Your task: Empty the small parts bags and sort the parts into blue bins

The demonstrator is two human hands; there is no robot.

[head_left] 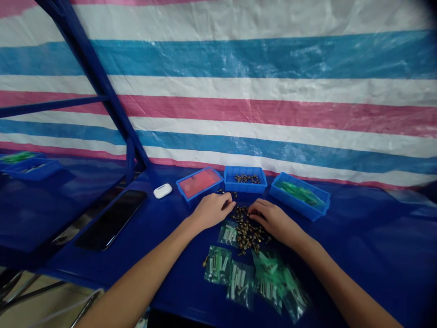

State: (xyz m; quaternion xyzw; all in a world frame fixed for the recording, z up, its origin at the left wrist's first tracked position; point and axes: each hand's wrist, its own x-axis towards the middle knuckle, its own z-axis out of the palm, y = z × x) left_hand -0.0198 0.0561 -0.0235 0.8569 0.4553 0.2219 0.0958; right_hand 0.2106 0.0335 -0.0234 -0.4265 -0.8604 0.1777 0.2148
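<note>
Two hands flank a loose pile of brass fasteners (247,230) on the blue-sheeted table (375,246): left hand (210,210) at 9 o'clock, right hand (273,220) at 3 o'clock, each grip half-closed, any held piece hidden; a blue plastic tray (245,187) sits within reach at 12 o'clock.

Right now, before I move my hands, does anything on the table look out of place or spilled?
One small brass fitting lies alone on the blue tabletop, beside a clear bag and away from the loose pile between your left hand and right hand. It looks strayed.
</note>
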